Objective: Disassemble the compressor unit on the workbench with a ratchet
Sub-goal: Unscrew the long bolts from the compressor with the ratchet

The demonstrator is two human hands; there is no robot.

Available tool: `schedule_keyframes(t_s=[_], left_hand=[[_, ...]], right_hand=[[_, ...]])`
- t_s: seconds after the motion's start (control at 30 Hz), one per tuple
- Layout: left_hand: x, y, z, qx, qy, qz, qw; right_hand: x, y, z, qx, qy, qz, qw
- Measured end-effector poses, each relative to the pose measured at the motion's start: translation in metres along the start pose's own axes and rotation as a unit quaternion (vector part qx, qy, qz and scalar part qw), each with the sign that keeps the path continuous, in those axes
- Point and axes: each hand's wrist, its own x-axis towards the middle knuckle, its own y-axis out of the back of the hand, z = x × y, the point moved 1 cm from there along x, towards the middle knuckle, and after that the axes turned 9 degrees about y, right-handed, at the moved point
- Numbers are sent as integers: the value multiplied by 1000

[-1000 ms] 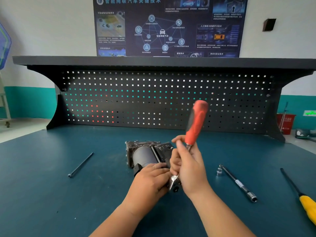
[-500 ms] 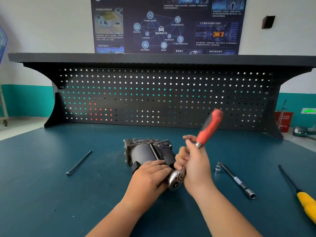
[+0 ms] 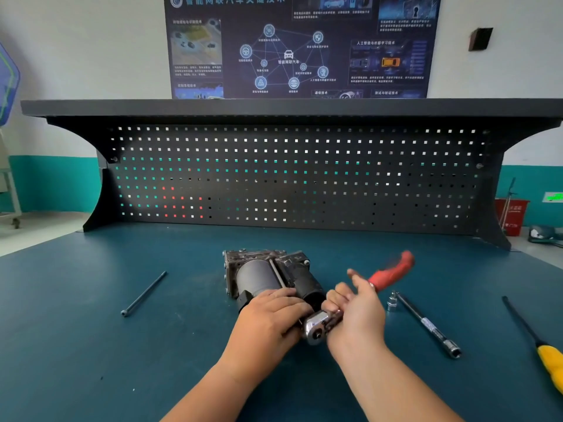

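The dark grey compressor unit [image 3: 268, 277] lies on its side in the middle of the blue workbench [image 3: 76, 345], its near end toward me. My left hand [image 3: 268, 321] rests on that near end and grips it. A ratchet [image 3: 318, 328] with a chrome head and a red handle [image 3: 393, 271] sits at the compressor's near end. My right hand [image 3: 355, 312] holds its shaft, fingers curled round the metal part. The handle points right and away, blurred with motion.
A long bolt [image 3: 143, 293] lies on the bench to the left. An extension bar [image 3: 426, 324] and a small socket [image 3: 391, 304] lie to the right. A yellow-handled screwdriver [image 3: 545, 357] is at the right edge. A black pegboard [image 3: 289, 178] backs the bench.
The ratchet handle has swung from nearly upright down to the right, clockwise, with my right hand following. My left hand has stayed on the compressor.
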Motion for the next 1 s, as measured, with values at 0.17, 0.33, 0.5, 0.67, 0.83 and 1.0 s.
schedule_keyframes(t_s=[0.17, 0.33, 0.5, 0.67, 0.83, 1.0], left_hand=[[-1, -1, 0, -3, 10, -5, 1000], [-1, -2, -1, 18, 3, 5, 1000], [1, 1, -1, -22, -16, 25, 999], [1, 0, -1, -17, -28, 18, 999], [0, 0, -2, 7, 3, -20, 1000], [1, 2, 1, -8, 20, -16, 1000]], right_hand=[[4, -3, 3, -18, 18, -44, 999], [-6, -12, -4, -179, 86, -312, 929], [-18, -16, 5, -367, 201, -497, 760], [-22, -16, 3, -245, 147, -391, 875], [-5, -3, 2, -48, 62, -81, 994], [3, 3, 6, 19, -12, 23, 999]])
